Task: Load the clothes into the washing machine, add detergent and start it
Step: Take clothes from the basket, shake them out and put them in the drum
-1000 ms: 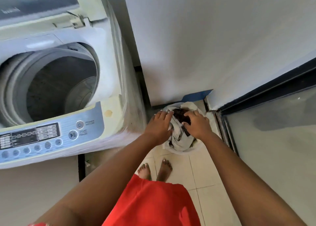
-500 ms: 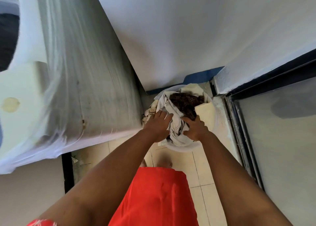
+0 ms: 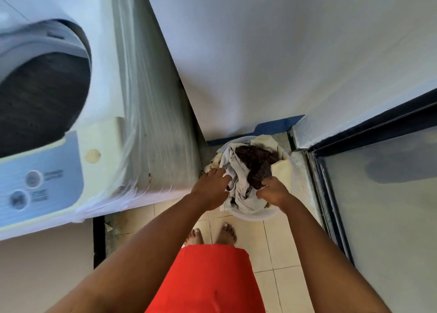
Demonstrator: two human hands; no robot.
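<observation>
A round white basin (image 3: 255, 215) stands on the tiled floor in the corner, heaped with clothes: a pale grey garment (image 3: 243, 194), a dark brown one (image 3: 256, 162) and a cream piece (image 3: 282, 169). My left hand (image 3: 210, 187) grips the left side of the pale grey garment. My right hand (image 3: 274, 192) holds the pile at its near right, fingers curled into the brown and grey cloth. The top-loading washing machine (image 3: 99, 142) fills the left, lid up, its dark drum (image 3: 40, 99) open and its panel buttons (image 3: 33, 179) blurred.
A white wall (image 3: 260, 52) rises behind the basin, with a blue strip (image 3: 272, 128) at its foot. A dark-framed sliding glass door (image 3: 378, 218) runs along the right. My bare feet (image 3: 212, 234) and red skirt (image 3: 208, 279) are just before the basin.
The view has swung back left, so the drum and panel show again. Both hands stay in the basin; the right one has dug lower into the clothes.
</observation>
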